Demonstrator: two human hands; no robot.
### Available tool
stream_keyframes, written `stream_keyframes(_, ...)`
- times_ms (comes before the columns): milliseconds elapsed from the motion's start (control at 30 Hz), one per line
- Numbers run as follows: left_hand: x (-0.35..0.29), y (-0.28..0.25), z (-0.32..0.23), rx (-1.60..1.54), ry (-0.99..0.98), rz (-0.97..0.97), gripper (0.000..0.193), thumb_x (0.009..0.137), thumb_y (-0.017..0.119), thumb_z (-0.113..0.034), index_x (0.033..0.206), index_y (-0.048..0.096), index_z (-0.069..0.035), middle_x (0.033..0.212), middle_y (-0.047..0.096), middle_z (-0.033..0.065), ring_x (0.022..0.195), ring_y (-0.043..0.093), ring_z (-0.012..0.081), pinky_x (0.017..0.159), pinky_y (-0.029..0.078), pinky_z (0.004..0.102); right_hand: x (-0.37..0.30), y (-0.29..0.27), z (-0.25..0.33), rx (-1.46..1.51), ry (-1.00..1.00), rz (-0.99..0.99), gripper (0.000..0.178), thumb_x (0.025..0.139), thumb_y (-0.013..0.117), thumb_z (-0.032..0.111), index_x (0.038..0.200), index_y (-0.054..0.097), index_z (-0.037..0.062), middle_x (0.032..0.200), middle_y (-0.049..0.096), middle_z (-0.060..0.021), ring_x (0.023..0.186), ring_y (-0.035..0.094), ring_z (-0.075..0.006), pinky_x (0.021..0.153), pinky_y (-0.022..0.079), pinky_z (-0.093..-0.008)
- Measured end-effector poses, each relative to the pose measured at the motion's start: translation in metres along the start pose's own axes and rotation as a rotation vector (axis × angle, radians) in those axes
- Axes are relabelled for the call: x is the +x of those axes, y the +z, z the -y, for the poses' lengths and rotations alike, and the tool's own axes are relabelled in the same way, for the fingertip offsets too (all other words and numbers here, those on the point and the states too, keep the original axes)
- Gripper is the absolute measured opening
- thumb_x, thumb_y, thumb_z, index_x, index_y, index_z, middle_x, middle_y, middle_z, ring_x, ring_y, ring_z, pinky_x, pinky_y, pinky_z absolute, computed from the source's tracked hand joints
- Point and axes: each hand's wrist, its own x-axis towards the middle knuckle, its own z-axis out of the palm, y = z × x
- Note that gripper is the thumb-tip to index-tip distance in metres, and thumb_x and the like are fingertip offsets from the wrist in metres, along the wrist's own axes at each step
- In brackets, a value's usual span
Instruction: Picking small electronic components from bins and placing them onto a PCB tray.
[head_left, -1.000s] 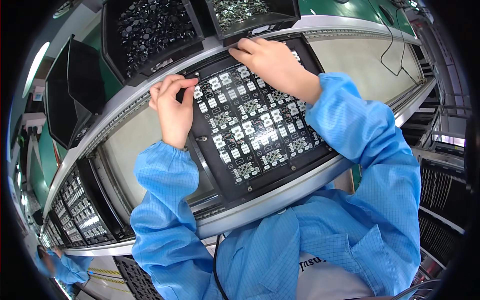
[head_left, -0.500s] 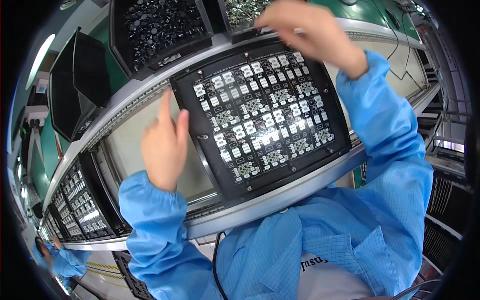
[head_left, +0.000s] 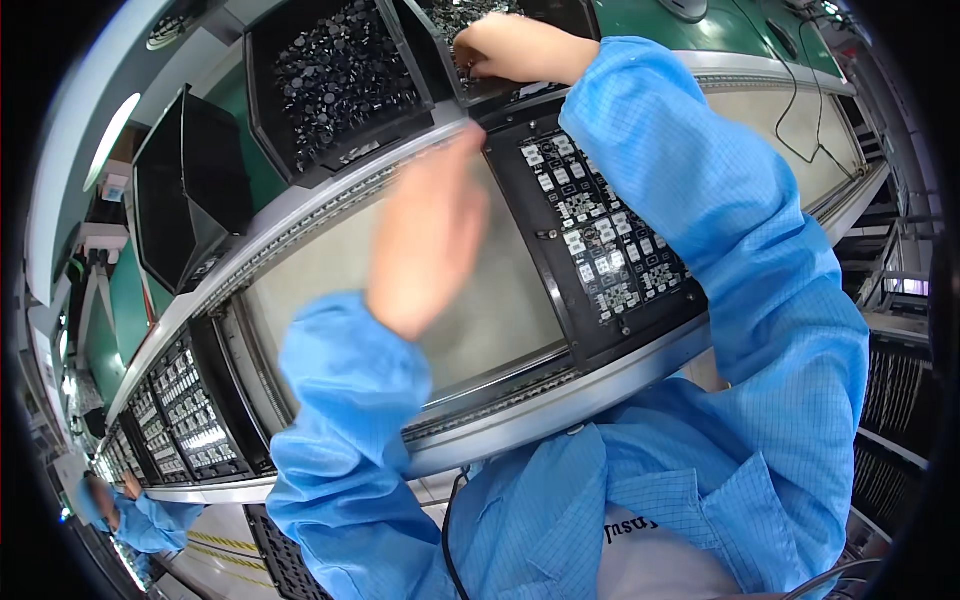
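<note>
My right hand (head_left: 522, 50) reaches into a black bin of small shiny metal parts (head_left: 455, 14). Its fingers are curled down among the parts, and whatever they grip is hidden. Smeared by motion, my left hand (head_left: 428, 235) hovers over the conveyor track, its fingertips close to the upper left corner of a black tray (head_left: 545, 275). Contact there cannot be made out. Circuit boards (head_left: 600, 235) with white and silver components fill the tray in rows. My right sleeve covers the tray's upper right part.
Left of the parts bin stands another black bin (head_left: 432, 90) holding dark round components (head_left: 345, 75). Farther left is an angular black container (head_left: 190, 190). More board trays (head_left: 185, 415) sit down the line at left, near a person in blue (head_left: 150, 520). A cable (head_left: 790, 135) lies at right.
The board tray has shifted right along the track. My right hand has moved left into the metal parts bin. My left hand has moved right and up, following the tray's left edge.
</note>
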Motion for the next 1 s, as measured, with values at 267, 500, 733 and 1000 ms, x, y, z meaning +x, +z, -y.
stream_keyframes(267, 0.074, -0.045, 0.083, 0.04, -0.174, 0.126, 0.022, 0.084, 0.062, -0.008, 0.104, 0.065, -0.002, 0.093, 0.064, 0.0126, 0.084, 0.062, 0.023, 0.077, 0.048, 0.0317, -0.033, -0.034, 0.016, 0.022, -0.171, -0.356, 0.009, 0.075, 0.058, 0.007, 0.077, 0.065, 0.0009, 0.075, 0.063, -0.0192, 0.075, 0.063, -0.0353, 0.068, 0.05, -0.0415)
stream_keyframes(500, 0.083, -0.024, 0.079, 0.103, -0.283, 0.099, 0.016, 0.077, 0.067, -0.006, 0.091, 0.068, 0.002, 0.078, 0.069, 0.0126, 0.072, 0.067, 0.0213, 0.07, 0.052, 0.03, -0.059, -0.042, 0.009, 0.198, -0.232, -0.481, 0.01, 0.078, 0.061, 0.005, 0.085, 0.066, 0.0008, 0.08, 0.064, -0.0179, 0.078, 0.063, -0.0326, 0.072, 0.05, -0.0375)
stream_keyframes(733, 0.088, -0.019, 0.088, 0.122, -0.355, 0.094, 0.017, 0.074, 0.065, -0.004, 0.09, 0.069, 0.001, 0.08, 0.07, 0.0113, 0.073, 0.068, 0.0192, 0.07, 0.053, 0.0289, -0.088, -0.041, 0.028, 0.163, -0.291, -0.524, 0.011, 0.081, 0.06, 0.007, 0.088, 0.066, 0.0013, 0.081, 0.064, -0.0175, 0.077, 0.064, -0.0323, 0.07, 0.051, -0.0364)
stream_keyframes(1000, 0.07, -0.043, 0.073, -0.119, -0.422, -0.042, 0.021, 0.078, 0.068, -0.008, 0.097, 0.069, 0.0, 0.086, 0.071, 0.0067, 0.08, 0.065, 0.0102, 0.074, 0.051, 0.0223, -0.112, 0.019, 0.019, 0.461, -0.179, -0.045, 0.017, 0.083, 0.057, -0.004, 0.098, 0.063, 0.0026, 0.087, 0.06, -0.0077, 0.082, 0.061, -0.0193, 0.075, 0.05, -0.0294)
